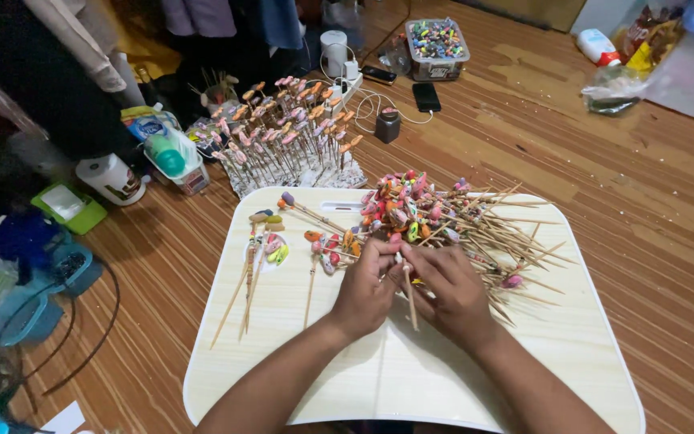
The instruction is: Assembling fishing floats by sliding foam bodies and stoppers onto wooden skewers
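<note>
My left hand [365, 288] and my right hand [448, 291] meet at the middle of a cream tray table [298, 378]. Together they pinch a thin wooden skewer [410, 301] whose bare end points toward me; its far tip, with a small coloured piece, is hidden between the fingertips. Just beyond the hands lies a heap of skewers with small painted figures [435, 215]. To the left of my left hand lie a few more decorated skewers [260, 265], flat on the tray.
Behind the tray a foam block [298, 173] holds several upright decorated skewers. A clear box of coloured pieces [437, 48], a phone [426, 96], a power strip with cables [352, 80] and bottles [171, 157] lie on the wooden floor. Clutter fills the left side.
</note>
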